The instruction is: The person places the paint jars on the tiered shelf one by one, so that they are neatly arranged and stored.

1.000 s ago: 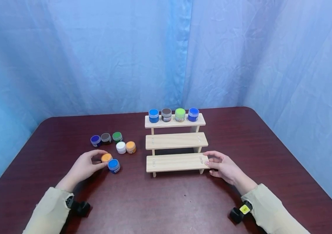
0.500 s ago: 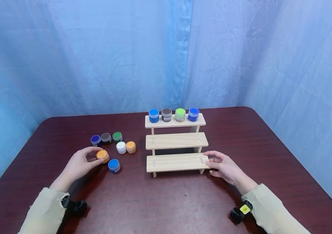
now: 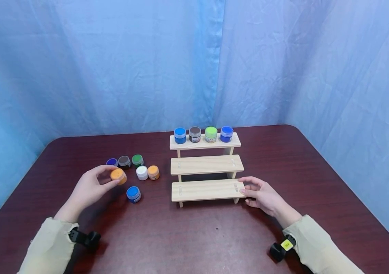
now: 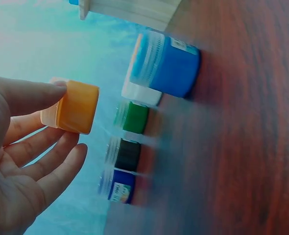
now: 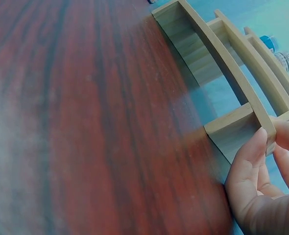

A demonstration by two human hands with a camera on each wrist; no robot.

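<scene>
Between thumb and fingers my left hand (image 3: 89,188) pinches an orange paint jar (image 3: 118,176), which the left wrist view shows lifted off the table. In front of that hand, a blue paint jar (image 3: 133,194) stands by itself. My right hand (image 3: 263,196) grips the right end of the lowest step of a three-step wooden rack (image 3: 208,190). On the rack's top step are a blue jar (image 3: 180,136), a dark brown jar (image 3: 195,134), a light green jar (image 3: 211,134) and a deeper blue jar (image 3: 226,134).
Behind the left hand stand a dark blue jar (image 3: 112,162), a dark brown jar (image 3: 124,162), a green jar (image 3: 137,160), a white jar (image 3: 142,173) and another orange jar (image 3: 153,172). Blue curtains (image 3: 139,68) hang around the dark red table (image 3: 187,239).
My left hand has lifted the orange jar away from beside the blue one, leftward and toward the back. It now partly covers the dark blue jar. The right hand stays on the rack.
</scene>
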